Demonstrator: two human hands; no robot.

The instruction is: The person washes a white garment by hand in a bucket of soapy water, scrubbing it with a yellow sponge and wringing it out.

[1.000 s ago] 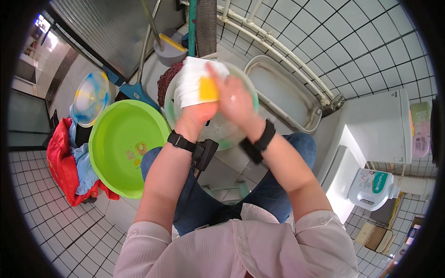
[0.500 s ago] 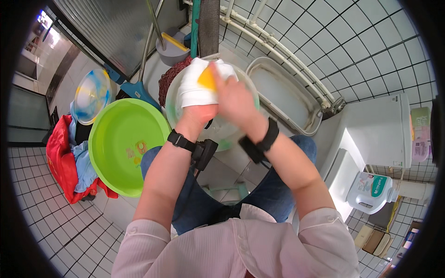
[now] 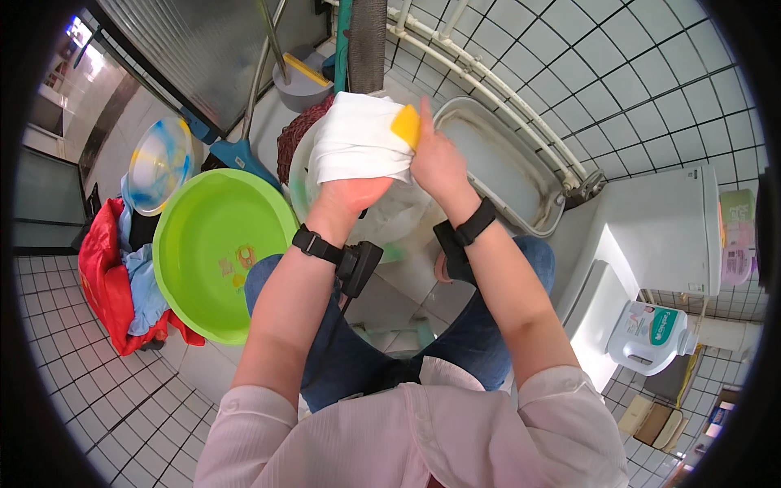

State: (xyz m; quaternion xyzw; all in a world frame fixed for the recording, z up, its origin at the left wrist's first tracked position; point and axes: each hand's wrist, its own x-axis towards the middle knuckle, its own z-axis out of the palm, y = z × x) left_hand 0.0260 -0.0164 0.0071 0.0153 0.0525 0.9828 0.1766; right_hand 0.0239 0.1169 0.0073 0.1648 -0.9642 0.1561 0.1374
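Note:
A white cloth (image 3: 358,134) is spread over my left hand (image 3: 355,193), which holds it up from beneath. Its fingers are hidden; only the heel of the palm and the wrist show. My right hand (image 3: 439,163) grips a yellow bar of soap (image 3: 406,127) against the cloth's right edge, its index finger stretched out. Below both hands stands a pale translucent basin (image 3: 299,180), largely covered by the cloth and my hands.
To the left sit a green basin (image 3: 199,268), a blue-and-yellow patterned basin (image 3: 161,167) and red clothing (image 3: 107,276). A grey-white trough (image 3: 504,167) lies along the tiled wall. At right are a white toilet (image 3: 651,220) and a white jug (image 3: 647,337). A blue broom (image 3: 237,156) leans behind.
My right hand and the soap have moved right, from the middle of the cloth to its right edge. The cloth now looks flatter and more spread out.

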